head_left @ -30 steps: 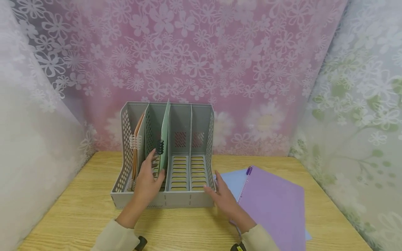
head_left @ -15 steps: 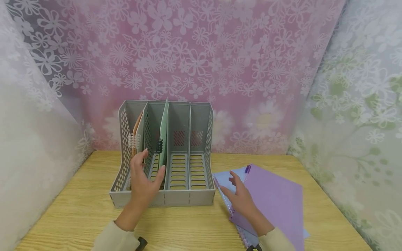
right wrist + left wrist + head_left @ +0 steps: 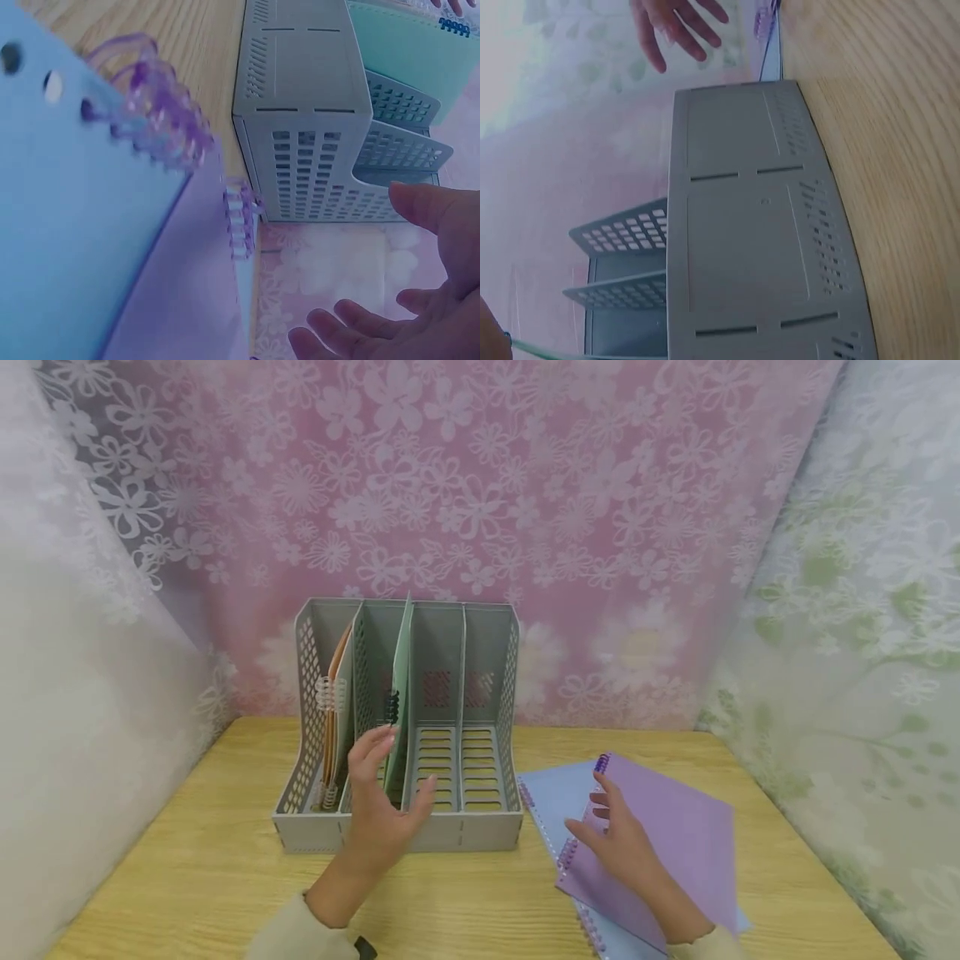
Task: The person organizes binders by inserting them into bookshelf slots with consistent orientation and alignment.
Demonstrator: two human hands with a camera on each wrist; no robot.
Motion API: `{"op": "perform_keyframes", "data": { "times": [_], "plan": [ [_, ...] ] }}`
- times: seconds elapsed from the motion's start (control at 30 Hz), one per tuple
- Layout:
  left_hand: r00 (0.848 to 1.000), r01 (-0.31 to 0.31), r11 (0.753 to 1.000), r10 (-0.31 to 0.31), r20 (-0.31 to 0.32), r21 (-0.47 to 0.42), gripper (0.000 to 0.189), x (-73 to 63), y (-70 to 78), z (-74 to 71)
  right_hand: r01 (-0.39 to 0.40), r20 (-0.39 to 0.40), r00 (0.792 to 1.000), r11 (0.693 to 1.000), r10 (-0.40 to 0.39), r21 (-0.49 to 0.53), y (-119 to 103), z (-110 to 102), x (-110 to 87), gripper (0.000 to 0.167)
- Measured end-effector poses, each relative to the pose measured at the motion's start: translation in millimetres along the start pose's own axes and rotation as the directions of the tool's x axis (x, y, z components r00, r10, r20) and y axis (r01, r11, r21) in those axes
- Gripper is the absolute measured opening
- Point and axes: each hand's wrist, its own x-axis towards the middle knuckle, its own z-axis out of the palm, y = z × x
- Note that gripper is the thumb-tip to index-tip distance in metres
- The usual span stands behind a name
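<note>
My left hand (image 3: 382, 814) hovers in front of the grey magazine file organizer (image 3: 491, 833), fingers bent and thumb spread, holding nothing. Just behind it a green notebook (image 3: 401, 664) with black coils stands in the second slot from the left. Orange-edged notebooks (image 3: 335, 693) with white coils lean in the leftmost slot. My right hand (image 3: 626, 847) is over a purple notebook (image 3: 690, 827), palm turned inward and fingers apart, with nothing in its grasp. Under the purple notebook lies a light blue notebook (image 3: 551, 789), its purple coils (image 3: 161, 112) large in the right wrist view.
All of this is on a wooden table (image 3: 210, 877). The two right slots (image 3: 457, 768) of the organizer show bare slatted floors. A pink floral curtain (image 3: 465, 485) hangs close behind, with pale floral cloth (image 3: 862, 652) on the right side.
My right hand has left the organizer's front right corner and moved right, over the purple notebook. My left hand has drawn back from the green notebook toward the organizer's front.
</note>
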Motion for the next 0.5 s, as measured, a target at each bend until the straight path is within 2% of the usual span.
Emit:
{"op": "perform_keyframes", "data": {
  "times": [0.2,0.27,0.3,0.37,0.43,0.5],
  "plan": [
    [0.988,0.088,0.996,-0.089,0.126,0.011,0.054,-4.8,13.4,11.4,-0.06,0.034,0.998,0.998,0.061,-0.023,1,-14,-3.0,0.089],
    [0.975,0.139,0.99,-0.139,0.175,0.012,0.055,-7.5,18.1,16.0,-0.077,0.043,0.996,0.996,0.079,-0.043,2,-15,-3.4,0.09],
    [0.963,0.173,0.985,-0.173,0.206,0.017,0.056,-8.6,21.0,18.6,-0.085,0.047,0.995,0.995,0.088,-0.055,2,-16,-3.6,0.09],
    [0.92,0.261,0.965,-0.261,0.293,0.04,0.059,-9.0,28.5,24.0,-0.097,0.051,0.994,0.992,0.102,-0.079,4,-17,-4.0,0.091],
    [0.845,0.37,0.927,-0.363,0.394,0.061,0.062,-8.2,36.3,30.1,-0.105,0.05,0.993,0.989,0.11,-0.1,8,-19,-4.5,0.09],
    [0.758,0.463,0.883,-0.44,0.482,0.077,0.062,-5.5,43.5,36.2,-0.115,0.049,0.991,0.987,0.121,-0.116,12,-22,-5.0,0.09]
  ]
}}
